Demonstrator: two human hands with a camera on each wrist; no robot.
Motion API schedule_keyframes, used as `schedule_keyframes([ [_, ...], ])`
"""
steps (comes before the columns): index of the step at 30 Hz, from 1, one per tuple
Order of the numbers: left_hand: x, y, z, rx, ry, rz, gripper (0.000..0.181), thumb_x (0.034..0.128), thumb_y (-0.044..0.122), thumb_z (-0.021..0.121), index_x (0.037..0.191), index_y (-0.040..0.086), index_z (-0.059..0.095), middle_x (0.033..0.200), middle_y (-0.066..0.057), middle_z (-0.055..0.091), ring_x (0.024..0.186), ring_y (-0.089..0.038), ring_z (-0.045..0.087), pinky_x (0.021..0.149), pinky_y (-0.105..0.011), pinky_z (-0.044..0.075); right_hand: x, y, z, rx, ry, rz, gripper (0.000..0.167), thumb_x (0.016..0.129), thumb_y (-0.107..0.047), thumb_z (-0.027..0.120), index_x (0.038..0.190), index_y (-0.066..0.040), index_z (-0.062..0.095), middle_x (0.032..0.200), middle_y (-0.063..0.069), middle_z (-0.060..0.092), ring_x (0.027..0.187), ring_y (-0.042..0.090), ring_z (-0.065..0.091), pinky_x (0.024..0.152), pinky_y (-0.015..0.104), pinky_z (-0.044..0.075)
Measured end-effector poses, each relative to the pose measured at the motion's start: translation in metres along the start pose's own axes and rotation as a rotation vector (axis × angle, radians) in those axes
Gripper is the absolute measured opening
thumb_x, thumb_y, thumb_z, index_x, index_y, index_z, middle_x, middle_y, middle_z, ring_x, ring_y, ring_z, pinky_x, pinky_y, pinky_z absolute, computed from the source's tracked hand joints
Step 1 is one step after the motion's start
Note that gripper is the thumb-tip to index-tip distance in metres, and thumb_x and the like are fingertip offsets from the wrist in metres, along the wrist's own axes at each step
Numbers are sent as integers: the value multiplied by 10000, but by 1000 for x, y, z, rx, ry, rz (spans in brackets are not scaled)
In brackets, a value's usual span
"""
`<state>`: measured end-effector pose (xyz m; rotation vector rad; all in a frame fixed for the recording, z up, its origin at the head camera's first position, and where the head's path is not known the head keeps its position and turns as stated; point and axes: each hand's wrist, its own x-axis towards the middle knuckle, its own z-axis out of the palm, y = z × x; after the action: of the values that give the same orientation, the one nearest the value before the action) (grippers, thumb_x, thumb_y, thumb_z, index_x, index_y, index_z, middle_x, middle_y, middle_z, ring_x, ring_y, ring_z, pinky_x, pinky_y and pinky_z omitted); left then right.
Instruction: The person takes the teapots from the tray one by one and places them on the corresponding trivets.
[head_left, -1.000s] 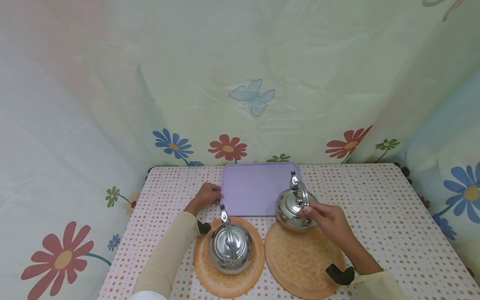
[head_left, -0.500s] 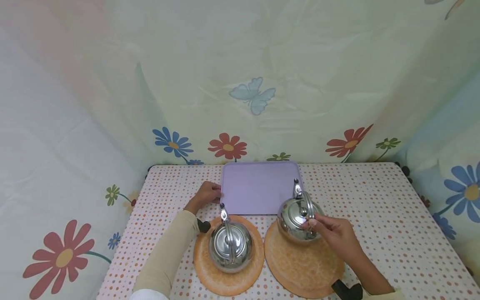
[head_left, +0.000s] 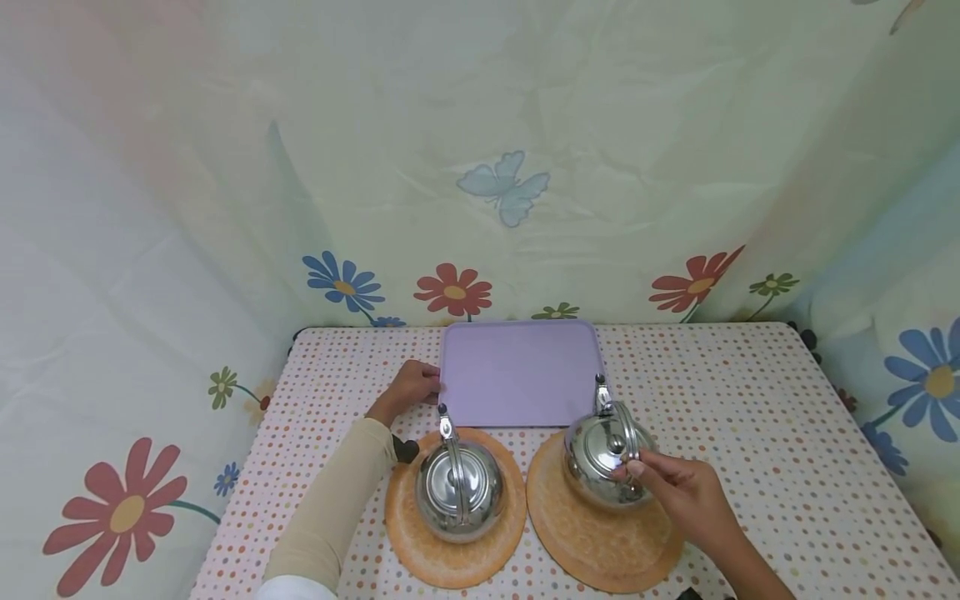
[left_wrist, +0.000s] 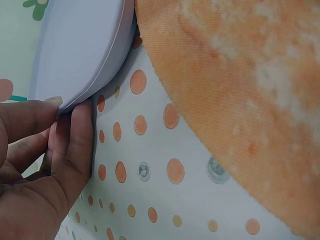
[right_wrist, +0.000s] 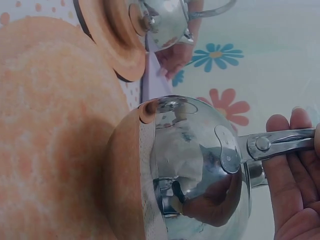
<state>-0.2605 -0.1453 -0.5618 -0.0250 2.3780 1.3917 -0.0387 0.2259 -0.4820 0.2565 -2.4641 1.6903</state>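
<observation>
My right hand (head_left: 693, 496) grips the hooped handle of a shiny steel kettle (head_left: 596, 462), its fingers wrapped under the handle in the right wrist view. This kettle (right_wrist: 195, 150) stays upright over the far part of the right-hand round mat (head_left: 615, 550), which has a bread-like print. Whether its base touches the mat I cannot tell. With my left hand (head_left: 411, 385) I pinch the left edge of a lilac tray (head_left: 517, 371); thumb above and fingers below show in the left wrist view. A second steel kettle (head_left: 450, 500) stands on the left round mat (head_left: 401, 533).
A dotted cloth covers the table (head_left: 750, 400), visible on both sides of the tray and mats. Behind it hangs a pale curtain (head_left: 637, 167) printed with flowers and a butterfly. The two mats lie side by side, in front of the tray.
My right hand has brought its kettle nearer and slightly right, from over the tray's near right corner to over the right mat. My left hand stays at the tray edge.
</observation>
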Motion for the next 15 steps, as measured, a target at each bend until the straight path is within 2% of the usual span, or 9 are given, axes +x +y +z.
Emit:
schedule_keyframes([
  [3, -1, 1, 0, 3, 0, 0, 348, 924, 27, 605, 1247, -100, 585, 1063, -193, 653, 839, -234, 692, 710, -311, 594, -3, 1, 0, 24, -9, 14, 153, 949, 27, 578, 1005, 96, 702, 853, 65, 737, 941, 48, 671, 779, 166, 541],
  [6, -1, 1, 0, 3, 1, 1, 350, 923, 25, 602, 1246, -107, 583, 1065, -199, 650, 835, -235, 692, 711, -314, 594, -6, 2, 0, 50, -24, 17, 158, 951, 30, 570, 1010, 105, 696, 859, 74, 737, 946, 57, 674, 781, 185, 548],
  [15, -1, 2, 0, 4, 3, -6, 354, 924, 13, 593, 1255, -111, 574, 1072, -206, 644, 848, -243, 692, 710, -313, 594, -13, 5, 3, 28, -35, 28, 153, 956, 9, 574, 981, 73, 711, 863, 52, 738, 936, 65, 678, 750, 202, 562],
])
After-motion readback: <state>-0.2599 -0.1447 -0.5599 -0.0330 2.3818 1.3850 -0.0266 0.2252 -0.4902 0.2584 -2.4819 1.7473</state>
